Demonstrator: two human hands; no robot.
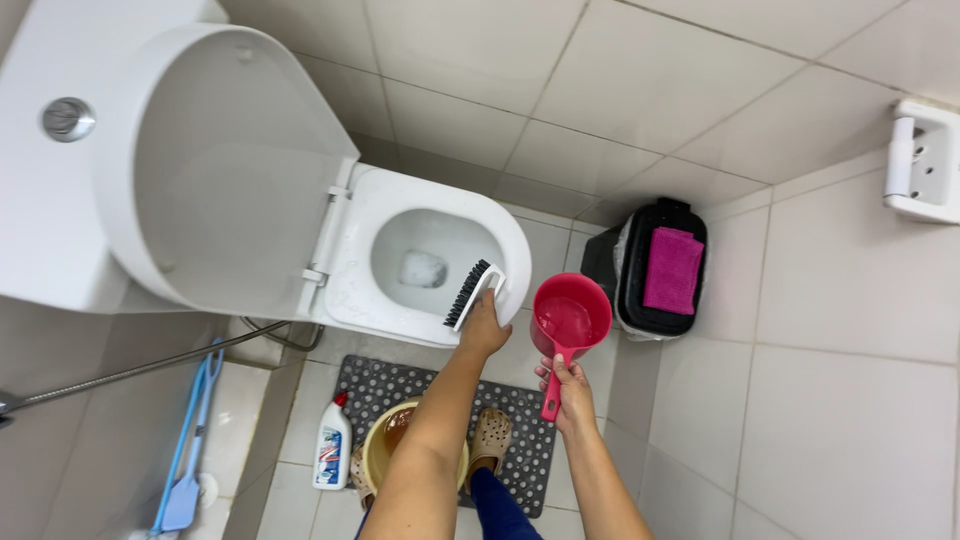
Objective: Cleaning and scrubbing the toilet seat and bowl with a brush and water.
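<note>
toilet (440, 205): 1; brush (474, 292): 1; dipper (567, 325): 1; bin (655, 270): 1; bottle (331, 445): 1; basin (384, 440): 1; hands: 2

White plastic bottle (332, 446) stood upright on floor tiles, left of dotted grey mat (520, 440), beside yellow basin (385, 450). Red cap on top; blue-and-red label (330, 458) wrapped its front.

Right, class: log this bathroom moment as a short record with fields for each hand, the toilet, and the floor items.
Left hand: grips white plastic scrub brush with black bristles on the seat rim
Right hand: holds red plastic dipper by its handle
White toilet: lid up
Floor: grey dotted mat, yellow basin, white cleaner bottle
</note>
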